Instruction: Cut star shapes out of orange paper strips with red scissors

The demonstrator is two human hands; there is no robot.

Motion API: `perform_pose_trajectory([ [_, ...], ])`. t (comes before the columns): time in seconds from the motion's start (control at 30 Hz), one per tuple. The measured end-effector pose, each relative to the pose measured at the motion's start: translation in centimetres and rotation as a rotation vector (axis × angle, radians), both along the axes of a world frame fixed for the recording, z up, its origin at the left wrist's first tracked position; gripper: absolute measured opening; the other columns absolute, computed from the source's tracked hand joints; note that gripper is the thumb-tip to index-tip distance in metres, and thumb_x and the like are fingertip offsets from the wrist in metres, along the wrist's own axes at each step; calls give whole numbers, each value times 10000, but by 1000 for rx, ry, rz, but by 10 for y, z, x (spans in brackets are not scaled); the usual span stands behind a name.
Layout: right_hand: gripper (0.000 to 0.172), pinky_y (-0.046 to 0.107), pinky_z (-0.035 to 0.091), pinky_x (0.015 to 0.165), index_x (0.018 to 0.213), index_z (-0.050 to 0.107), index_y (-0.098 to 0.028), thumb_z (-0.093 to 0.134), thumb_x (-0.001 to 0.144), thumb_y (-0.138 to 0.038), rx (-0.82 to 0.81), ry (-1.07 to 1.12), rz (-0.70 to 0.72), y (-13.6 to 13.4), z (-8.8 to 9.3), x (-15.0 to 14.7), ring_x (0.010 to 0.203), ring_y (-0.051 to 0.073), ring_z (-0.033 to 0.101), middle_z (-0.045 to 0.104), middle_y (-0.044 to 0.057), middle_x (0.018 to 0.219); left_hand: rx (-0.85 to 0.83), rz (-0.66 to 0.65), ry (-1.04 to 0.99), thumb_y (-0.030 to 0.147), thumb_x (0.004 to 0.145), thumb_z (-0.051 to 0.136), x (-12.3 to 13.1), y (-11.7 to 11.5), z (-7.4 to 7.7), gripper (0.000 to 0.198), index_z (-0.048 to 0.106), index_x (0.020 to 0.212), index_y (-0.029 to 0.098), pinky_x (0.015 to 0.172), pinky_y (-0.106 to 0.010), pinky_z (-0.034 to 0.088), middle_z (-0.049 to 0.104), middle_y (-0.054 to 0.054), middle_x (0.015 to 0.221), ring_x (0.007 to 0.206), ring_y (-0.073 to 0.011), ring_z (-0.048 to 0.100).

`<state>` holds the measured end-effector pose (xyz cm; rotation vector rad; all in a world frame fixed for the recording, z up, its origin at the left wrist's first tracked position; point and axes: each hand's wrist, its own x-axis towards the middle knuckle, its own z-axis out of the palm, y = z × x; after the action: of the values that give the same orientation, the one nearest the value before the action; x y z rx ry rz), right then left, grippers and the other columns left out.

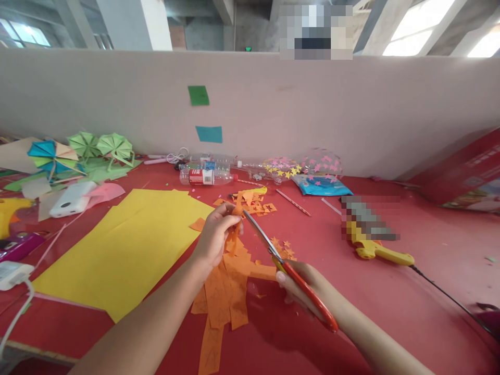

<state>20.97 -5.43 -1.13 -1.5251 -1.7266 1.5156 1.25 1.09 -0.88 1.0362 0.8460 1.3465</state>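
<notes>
Covering nearly the whole view, a red table (410,291) is used as the work surface. A large yellow sheet (128,250) is laid flat at nine o'clock, off to one side of the cutting. At three o'clock a red carton (469,172) is leaned against the partition; its contents cannot be seen.

A heap of orange strips (226,291) is spread at six o'clock, directly under the hands, likely because offcuts drop there. Folded paper fans (97,148) are kept at ten o'clock, and a yellow glue gun (380,252) is laid on its side at three o'clock, its cord trailing away.

At twelve o'clock a plastic bottle (207,177) is laid on its side and looks empty. Just beside it at one o'clock a clear pouch (322,162) is seen to hold pink stars, with a blue packet (322,185) below it whose contents are hidden.

The left hand (214,234) is raised above the strips, its fingertips pressed together on a small orange piece (237,216), which is held up so the blades can reach it. The right hand (300,289) is closed around the red handles of the scissors (273,250), whose tips are pointed toward eleven o'clock and touch that piece; how far the blades are parted cannot be told. Tiny orange stars (285,247) are scattered near the blades.
</notes>
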Motion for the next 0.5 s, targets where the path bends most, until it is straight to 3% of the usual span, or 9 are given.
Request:
perform_pose_trajectory([
  [0.17,558,196,283,339,615,354,-225,575,712,-729,-17,-26,-6,0,1,0,334,57,374,470,-60,513,-19,39,11,225,741,607,-1,1,1,82,555,696,179,561,-208,354,506,50,525,521,-76,445],
  [0.5,521,198,285,384,610,350,-224,614,756,-649,13,23,37,1,1,2,362,57,328,368,-97,451,24,14,90,252,763,612,-6,4,-2,115,589,679,177,551,-218,338,499,47,536,520,-75,432],
])
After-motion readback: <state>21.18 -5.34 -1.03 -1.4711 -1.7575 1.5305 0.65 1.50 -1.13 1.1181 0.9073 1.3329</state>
